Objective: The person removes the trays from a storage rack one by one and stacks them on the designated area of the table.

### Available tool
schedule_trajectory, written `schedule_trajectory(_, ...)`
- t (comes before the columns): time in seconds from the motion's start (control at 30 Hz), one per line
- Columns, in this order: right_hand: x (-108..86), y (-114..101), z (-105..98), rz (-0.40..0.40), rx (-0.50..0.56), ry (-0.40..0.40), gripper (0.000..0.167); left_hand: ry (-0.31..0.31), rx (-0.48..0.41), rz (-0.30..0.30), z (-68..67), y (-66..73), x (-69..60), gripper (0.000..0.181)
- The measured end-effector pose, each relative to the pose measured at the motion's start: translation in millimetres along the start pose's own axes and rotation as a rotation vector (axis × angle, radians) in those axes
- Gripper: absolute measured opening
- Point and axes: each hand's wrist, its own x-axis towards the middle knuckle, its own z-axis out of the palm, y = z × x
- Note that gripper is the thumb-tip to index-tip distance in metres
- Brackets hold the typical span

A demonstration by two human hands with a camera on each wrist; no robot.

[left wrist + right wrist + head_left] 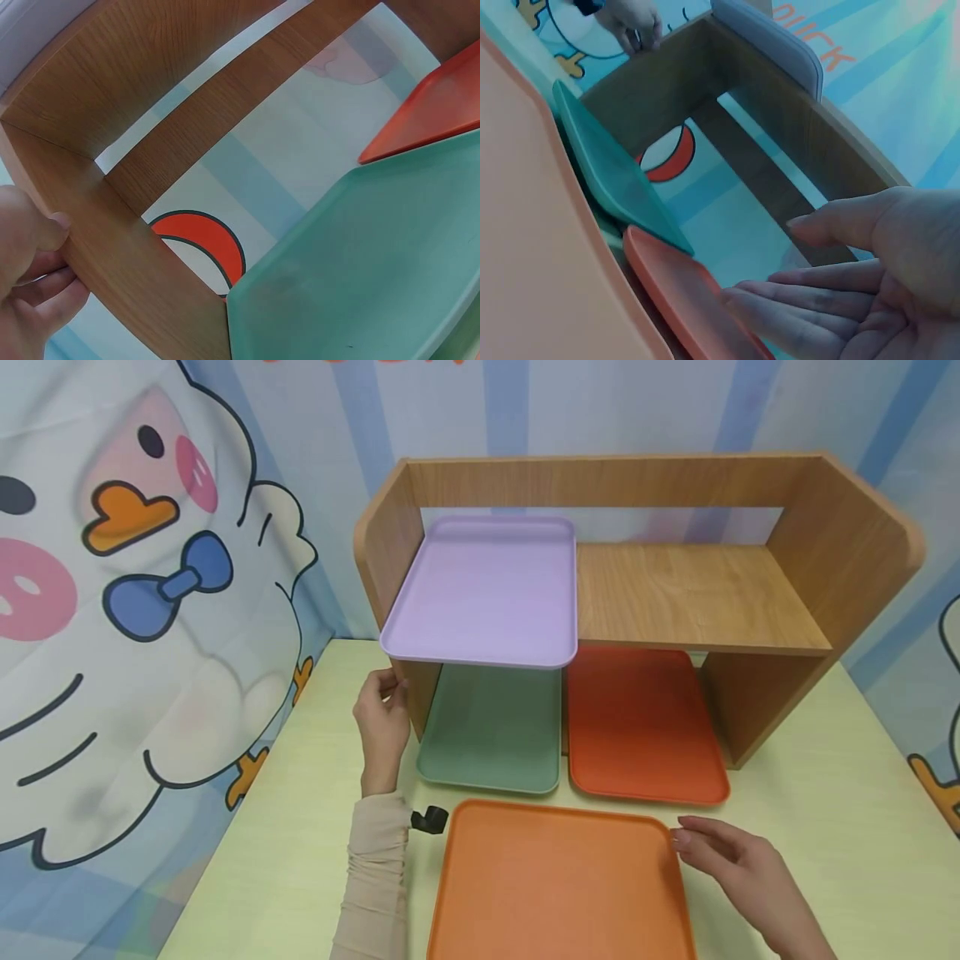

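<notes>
My left hand [382, 727] grips the front edge of the left side panel of a wooden shelf [705, 593], with thumb and fingers on either side of the board [127, 247]. My right hand [750, 872] is at the far right corner of an orange tray [562, 885]; its fingers are extended and hold nothing in the right wrist view. A purple tray [487, 593] lies on the upper board, at the left. Below, a green tray [495, 735] and a red tray [645, 727] lie side by side, their front ends sticking out.
The pale yellow tabletop [277, 827] carries the shelf and trays. Behind stands a striped blue cloth backdrop [622, 410], with a cartoon duck [172, 693] at the left. A black device [430, 819] sits at my left wrist.
</notes>
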Motion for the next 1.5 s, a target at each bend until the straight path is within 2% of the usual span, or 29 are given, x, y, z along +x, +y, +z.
schedule_trajectory(0.1,1.2,-5,3,-0.063,0.085,0.013,0.054,0.001,0.007,0.002,0.5,0.0,-0.1,0.018)
schedule_trajectory(0.23,4.6,-14,7,-0.139,0.259,-0.009,0.054,0.009,0.025,0.022,1.0,0.3,-0.7,0.018)
schedule_trajectory(0.37,8.5,-23,12,-0.182,0.345,-0.015,0.053,0.014,0.031,0.027,1.4,0.2,-0.6,0.018)
schedule_trajectory(0.87,20.8,-50,21,-0.275,0.414,-0.008,0.048,0.019,0.012,0.025,0.4,-0.2,-1.5,0.018)
schedule_trajectory(1.17,28.6,-64,24,-0.286,0.467,0.006,0.048,0.016,0.012,0.016,0.5,-1.1,-1.6,0.018)
schedule_trajectory(1.5,40.0,-83,34,-0.294,0.564,-0.043,0.049,0.019,0.012,0.018,0.6,0.0,-1.5,0.018)
